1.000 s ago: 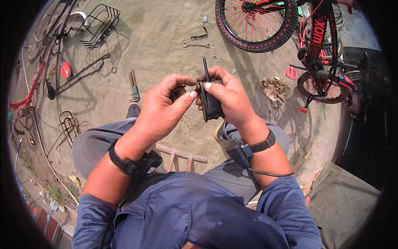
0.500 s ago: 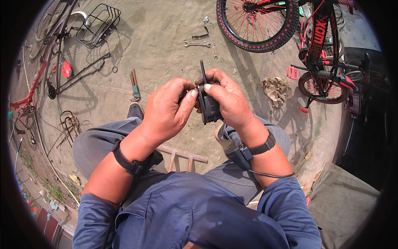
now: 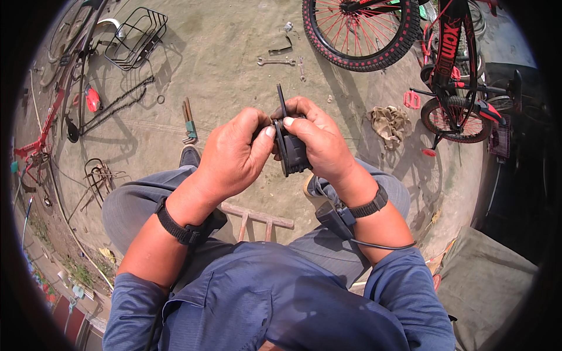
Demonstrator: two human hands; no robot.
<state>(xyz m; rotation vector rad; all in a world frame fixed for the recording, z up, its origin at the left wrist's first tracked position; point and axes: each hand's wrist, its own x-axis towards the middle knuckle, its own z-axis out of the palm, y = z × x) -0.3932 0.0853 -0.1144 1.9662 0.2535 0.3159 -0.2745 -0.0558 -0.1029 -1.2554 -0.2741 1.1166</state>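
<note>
My right hand [image 3: 319, 131] wraps around a black, rounded part [image 3: 295, 153] with a flat plate on its left side and a thin bar [image 3: 281, 100] sticking up from it. The part's exact kind does not show. From the left, my left hand [image 3: 237, 146] has its thumb and fingers closed against the plate side, near the middle. Whether a smaller piece sits between those fingertips is hidden. Both hands meet above the ground in front of my knees.
A black and red bicycle [image 3: 449, 58] stands at upper right, near a crumpled cloth [image 3: 390, 124]. Ahead lie a wrench [image 3: 276, 61] and a smaller one [image 3: 301, 69]. To the left are hex keys [image 3: 189, 121], a chain [image 3: 117, 108] and a wire basket [image 3: 136, 38].
The black part and both hands have shifted very slightly left, and the bar leans a little more to the left. The grip of both hands looks the same.
</note>
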